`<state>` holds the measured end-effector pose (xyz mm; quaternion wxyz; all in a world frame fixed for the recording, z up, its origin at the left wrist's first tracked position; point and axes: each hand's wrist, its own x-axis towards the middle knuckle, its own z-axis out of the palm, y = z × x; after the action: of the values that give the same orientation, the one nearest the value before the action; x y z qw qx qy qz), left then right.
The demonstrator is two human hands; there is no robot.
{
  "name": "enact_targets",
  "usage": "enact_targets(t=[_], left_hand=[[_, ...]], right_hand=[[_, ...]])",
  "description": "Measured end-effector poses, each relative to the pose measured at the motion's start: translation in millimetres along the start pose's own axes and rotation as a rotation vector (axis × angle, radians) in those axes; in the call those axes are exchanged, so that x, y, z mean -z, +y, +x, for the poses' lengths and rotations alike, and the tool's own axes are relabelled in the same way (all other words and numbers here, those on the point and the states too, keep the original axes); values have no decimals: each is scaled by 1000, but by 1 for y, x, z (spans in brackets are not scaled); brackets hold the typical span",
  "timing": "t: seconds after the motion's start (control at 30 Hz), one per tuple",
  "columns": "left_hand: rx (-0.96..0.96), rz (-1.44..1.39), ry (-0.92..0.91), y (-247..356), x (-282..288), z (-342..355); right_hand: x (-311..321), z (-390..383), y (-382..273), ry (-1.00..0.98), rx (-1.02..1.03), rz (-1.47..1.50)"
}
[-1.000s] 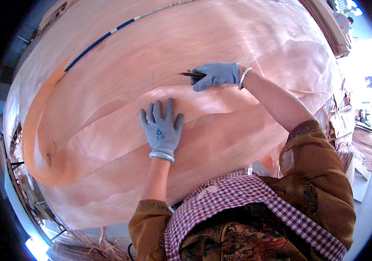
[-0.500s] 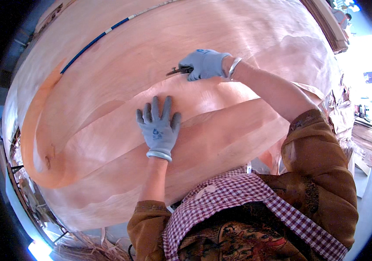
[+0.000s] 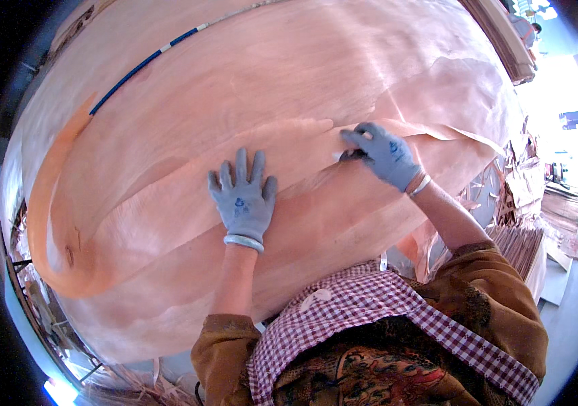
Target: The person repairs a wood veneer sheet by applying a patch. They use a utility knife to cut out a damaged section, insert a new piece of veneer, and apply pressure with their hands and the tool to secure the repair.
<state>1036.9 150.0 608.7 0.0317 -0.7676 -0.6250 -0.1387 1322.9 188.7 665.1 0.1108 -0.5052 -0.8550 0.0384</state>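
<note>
My left hand, in a grey-blue work glove, lies flat with its fingers spread on a thin pinkish wood veneer sheet. To its right, my right hand, gloved alike, is closed with bent fingers around a small dark tool. Most of that tool is hidden by the fingers, so its exact kind does not show. Beside this hand, a loose strip of veneer curls up with a raised edge. Overlapping veneer layers form long seams under and between both hands.
A blue and white banded rod or cord lies across the far left of the veneer. An orange-toned veneer strip curves along the left. Torn veneer scraps hang at the right edge, near stacked sheets. Another person is far off.
My right hand has drawn back toward me and to the right, still with the dark tool. A veneer strip now stands lifted along the cut-looking edge. My left hand has stayed nearly still.
</note>
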Motion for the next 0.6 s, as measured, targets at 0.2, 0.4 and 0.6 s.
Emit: enact_targets(t=[0.2,0.4,0.6], left_hand=[[-4,46,-95,-2,9,9],[8,23,-100,6,6,15],[-5,1,-92,14,-7,11]], right_hand=[[26,32,19,23,-118,-157],[13,15,43,17,-29,-344],[5,-6,54,-117,-124,-69]])
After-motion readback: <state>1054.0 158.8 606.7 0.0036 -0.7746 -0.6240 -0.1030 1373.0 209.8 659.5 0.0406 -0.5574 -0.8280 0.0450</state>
